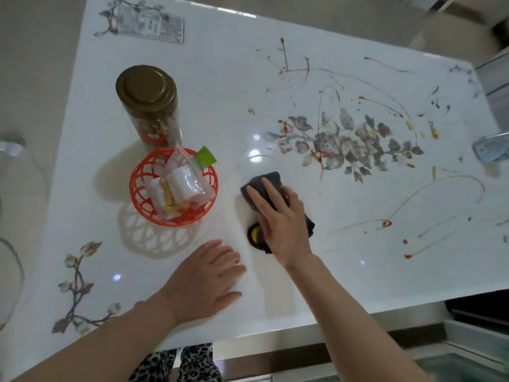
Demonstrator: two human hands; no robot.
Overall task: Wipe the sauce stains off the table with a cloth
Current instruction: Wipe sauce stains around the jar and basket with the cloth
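Note:
A dark grey cloth with a yellow patch lies flat on the glossy white table, just right of centre. My right hand presses down on it with fingers spread, covering its middle. Red-brown sauce stains streak and dot the table's right half, over the printed flower pattern and beyond, all to the right of the cloth. My left hand rests palm-down on the bare table near the front edge, left of the cloth, holding nothing.
An orange plastic basket with wrapped packets stands left of the cloth. Behind it is a tall jar with a gold lid. A card lies at the far left corner. A clear object sits at the right edge.

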